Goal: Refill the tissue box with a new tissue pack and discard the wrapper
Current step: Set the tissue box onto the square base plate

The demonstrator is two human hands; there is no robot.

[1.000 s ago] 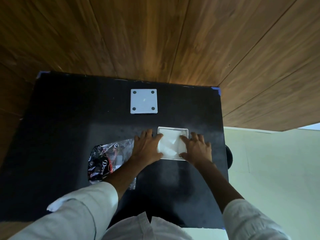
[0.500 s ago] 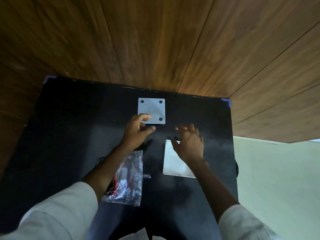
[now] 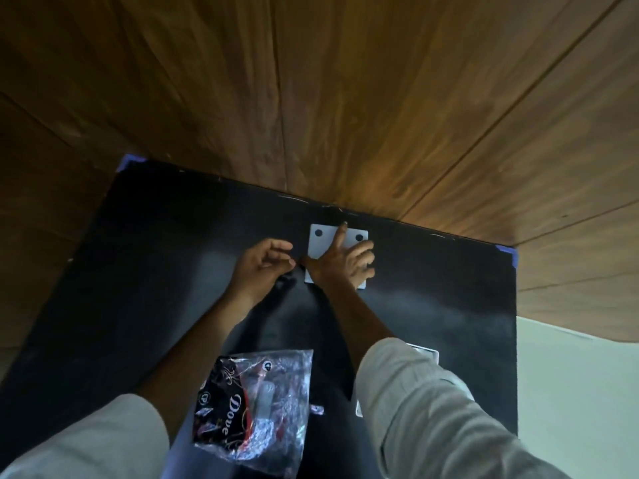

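Note:
A white square box lid [image 3: 320, 244] with dark round pads at its corners lies flat at the far side of the black table [image 3: 138, 271]. My right hand [image 3: 345, 266] lies over it, thumb at its left edge and fingers spread across to its right edge. Just left of the lid, my left hand [image 3: 262, 267] hovers with fingers curled and nothing in it. The crinkled clear and black tissue wrapper [image 3: 256, 409] rests near the front edge. Only a white corner of the tissue box [image 3: 428, 354] shows; my right sleeve hides the rest.
Wood panelling [image 3: 345, 98] rises directly behind the table's far edge. Blue tape marks the far corners [image 3: 508, 252]. A pale floor [image 3: 570, 392] lies past the right edge. My sleeves fill the lower part of the view.
Both hands left the tissue box and reached forward to the lid. The right hand now covers it. The view shifted, so the box and wrapper appear lower in frame.

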